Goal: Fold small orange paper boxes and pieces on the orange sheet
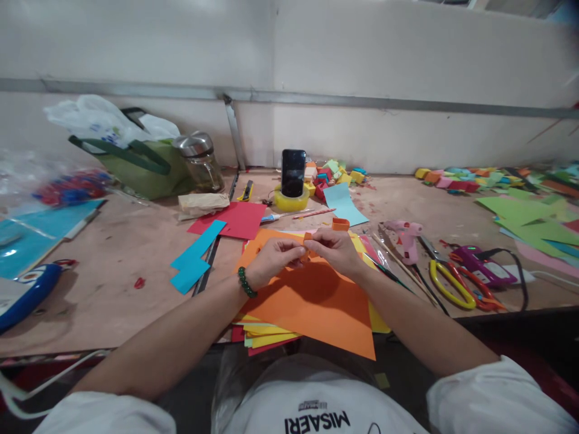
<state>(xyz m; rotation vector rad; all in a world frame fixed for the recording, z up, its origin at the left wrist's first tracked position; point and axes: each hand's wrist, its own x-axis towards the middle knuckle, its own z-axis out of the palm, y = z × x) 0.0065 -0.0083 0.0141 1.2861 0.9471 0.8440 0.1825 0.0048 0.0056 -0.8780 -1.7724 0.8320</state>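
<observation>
My left hand [281, 258] and my right hand [333, 250] meet above a stack of coloured paper. Between their pinched fingertips is a small folded piece of orange paper [308, 237], partly hidden by the fingers. Below them lies a large orange sheet [312, 301], topmost on the stack, with yellow sheets [271, 337] showing under its edge. Just behind my right hand sits a small open orange paper box [341, 224]. A green bead bracelet [246, 282] circles my left wrist.
Left are blue paper strips [194, 259], a red sheet [235, 220] and a glass jar [201, 163]. A phone [293, 173] stands in a tape roll [292, 200] before small paper boxes [332, 175]. Right lie a pink glue gun [407, 236], scissors [446, 280] and a purple device [484, 265].
</observation>
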